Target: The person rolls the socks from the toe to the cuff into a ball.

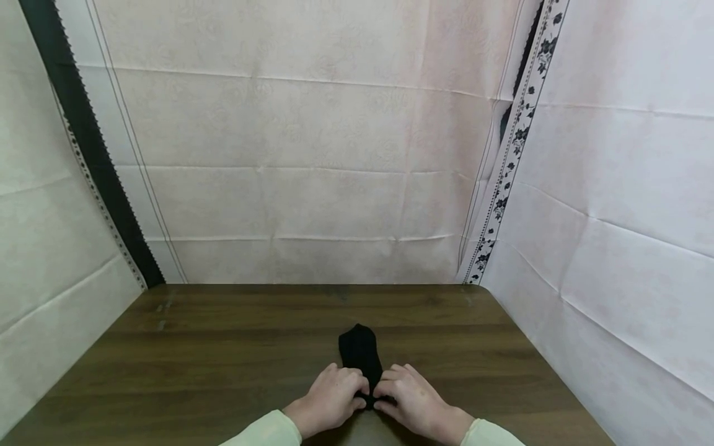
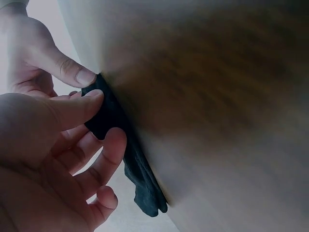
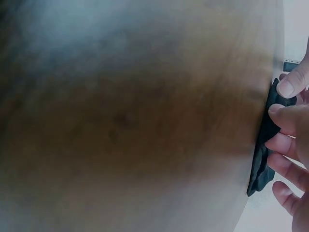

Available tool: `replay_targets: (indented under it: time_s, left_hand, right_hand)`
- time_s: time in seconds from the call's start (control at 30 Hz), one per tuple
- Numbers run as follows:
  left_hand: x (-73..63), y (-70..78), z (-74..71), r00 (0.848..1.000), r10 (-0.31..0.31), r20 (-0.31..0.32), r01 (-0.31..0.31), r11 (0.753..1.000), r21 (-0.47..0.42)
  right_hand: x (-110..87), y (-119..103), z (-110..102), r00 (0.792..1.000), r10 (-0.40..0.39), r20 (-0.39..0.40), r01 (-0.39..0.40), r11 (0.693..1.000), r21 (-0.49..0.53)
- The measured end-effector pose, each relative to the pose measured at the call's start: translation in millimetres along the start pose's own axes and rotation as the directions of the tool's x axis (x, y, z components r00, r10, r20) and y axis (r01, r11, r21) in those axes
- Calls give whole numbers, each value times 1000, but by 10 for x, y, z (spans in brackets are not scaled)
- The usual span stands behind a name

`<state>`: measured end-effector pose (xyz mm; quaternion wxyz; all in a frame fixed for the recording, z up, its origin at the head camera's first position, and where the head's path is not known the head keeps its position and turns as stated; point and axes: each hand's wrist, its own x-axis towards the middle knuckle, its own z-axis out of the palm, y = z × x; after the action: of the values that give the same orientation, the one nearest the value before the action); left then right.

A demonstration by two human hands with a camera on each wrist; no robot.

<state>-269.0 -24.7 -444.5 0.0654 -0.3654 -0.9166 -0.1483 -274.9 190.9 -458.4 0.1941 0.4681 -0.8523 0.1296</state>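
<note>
A black sock lies lengthwise on the wooden table, its far end pointing away from me. My left hand pinches the near end between thumb and fingers from the left. From the right, my right hand pinches the same end, close beside the left fingertips. In the left wrist view, the two thumbs press on one end of the sock, and its other end extends past the fingers. The right wrist view shows the sock edge-on, low against the tabletop. Fingers partly cover its near end.
Pale cloth hangs behind the table as a back wall. Similar cloth sides stand at left and right, the right one with a floral border. A dark strip runs down the left corner.
</note>
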Motion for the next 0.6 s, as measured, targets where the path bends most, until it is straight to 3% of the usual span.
replay_targets:
  time_s: [0.6]
  left_hand:
    - [-19, 15, -10, 999, -41, 16, 42, 998, -56]
  right_hand:
    - [12, -18, -6, 994, 100, 48, -105, 987, 120]
